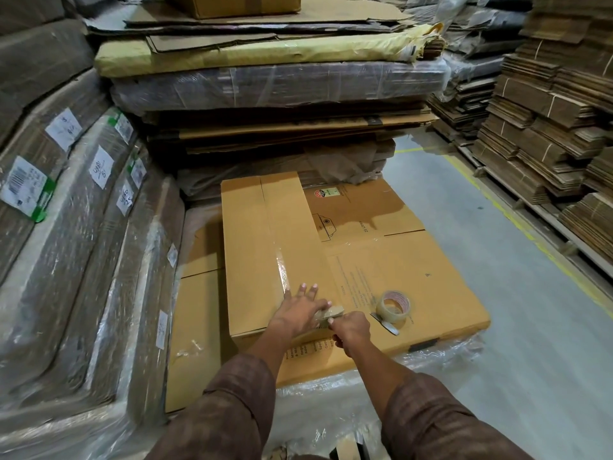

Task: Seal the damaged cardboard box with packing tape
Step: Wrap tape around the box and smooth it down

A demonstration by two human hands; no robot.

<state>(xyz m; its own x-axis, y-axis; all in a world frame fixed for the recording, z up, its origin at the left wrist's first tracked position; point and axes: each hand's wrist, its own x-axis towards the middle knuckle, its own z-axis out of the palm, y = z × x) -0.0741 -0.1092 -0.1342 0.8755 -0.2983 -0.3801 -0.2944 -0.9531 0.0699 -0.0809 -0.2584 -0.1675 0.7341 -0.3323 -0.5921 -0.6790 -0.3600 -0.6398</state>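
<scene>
Pinching a torn cardboard flap (pixel 328 314), your right hand (pixel 351 330) works beside your flat, open left hand (pixel 298 310) on the box (pixel 398 260), lower centre of frame; tape roll (pixel 393 307) rests just right.

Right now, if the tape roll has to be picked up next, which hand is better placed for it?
Probably the right hand. It sits just beside the tape roll on the cardboard box, while the left hand lies spread flat farther away, pressing the box down. The right hand pinches a small piece and would need to let go first.
</scene>
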